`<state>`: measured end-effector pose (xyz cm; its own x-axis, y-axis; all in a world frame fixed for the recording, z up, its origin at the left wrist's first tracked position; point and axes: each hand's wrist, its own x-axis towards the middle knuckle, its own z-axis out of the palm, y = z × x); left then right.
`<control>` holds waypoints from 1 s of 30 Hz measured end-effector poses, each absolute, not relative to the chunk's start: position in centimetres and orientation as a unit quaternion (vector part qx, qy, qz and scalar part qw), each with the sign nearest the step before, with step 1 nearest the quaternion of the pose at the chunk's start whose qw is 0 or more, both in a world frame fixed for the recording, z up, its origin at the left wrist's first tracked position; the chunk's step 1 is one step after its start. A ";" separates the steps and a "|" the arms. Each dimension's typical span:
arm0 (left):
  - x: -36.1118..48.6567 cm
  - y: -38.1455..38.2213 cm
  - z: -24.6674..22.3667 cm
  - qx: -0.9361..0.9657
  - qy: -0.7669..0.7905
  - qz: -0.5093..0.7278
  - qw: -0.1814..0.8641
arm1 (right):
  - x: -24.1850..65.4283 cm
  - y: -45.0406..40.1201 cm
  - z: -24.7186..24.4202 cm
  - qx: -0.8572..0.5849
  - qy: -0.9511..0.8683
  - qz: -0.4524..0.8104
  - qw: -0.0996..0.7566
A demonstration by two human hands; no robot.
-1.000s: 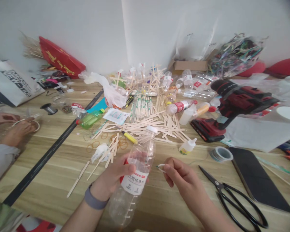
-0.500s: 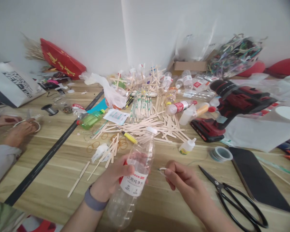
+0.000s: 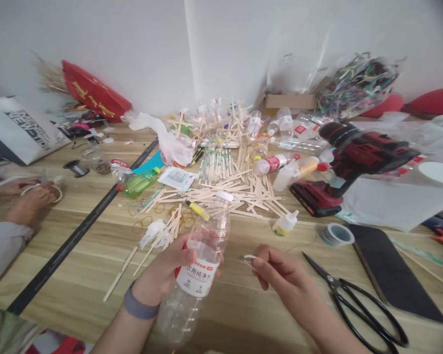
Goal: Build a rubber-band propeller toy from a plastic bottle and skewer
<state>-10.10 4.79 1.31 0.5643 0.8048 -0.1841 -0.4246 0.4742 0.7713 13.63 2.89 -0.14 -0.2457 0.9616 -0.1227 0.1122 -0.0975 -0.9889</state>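
Note:
A clear plastic bottle (image 3: 196,275) with a white cap and a red and white label leans to the right, its cap end up. My left hand (image 3: 172,263) is wrapped round its middle, with a grey band on the wrist. To the right of the bottle, and apart from it, my right hand (image 3: 276,270) pinches a small white loop (image 3: 249,261) between thumb and fingertips. Black scissors (image 3: 349,295) lie on the wooden table (image 3: 243,314), right of my right hand. A small glue bottle (image 3: 285,223) stands beyond that hand.
Wooden sticks (image 3: 221,199) are piled mid-table. A red drill (image 3: 354,162), a tape roll (image 3: 337,235) and a dark phone (image 3: 395,270) are at the right. Another person's hands (image 3: 31,201) hold a white ring at the left.
My left hand and the bottle have shifted slightly left, away from my right hand. My right hand has barely moved and keeps the white loop.

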 end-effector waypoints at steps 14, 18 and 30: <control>-9.8 4.9 1.1 0.356 0.303 0.367 0.804 | 13.1 2.8 0.2 -0.499 -0.569 0.532 0.379; -10.6 4.8 1.3 0.358 0.291 0.381 0.801 | 13.7 2.9 0.0 -0.494 -0.564 0.540 0.383; -8.6 5.1 0.8 0.369 0.289 0.320 0.823 | 13.1 2.6 0.4 -0.506 -0.564 0.526 0.386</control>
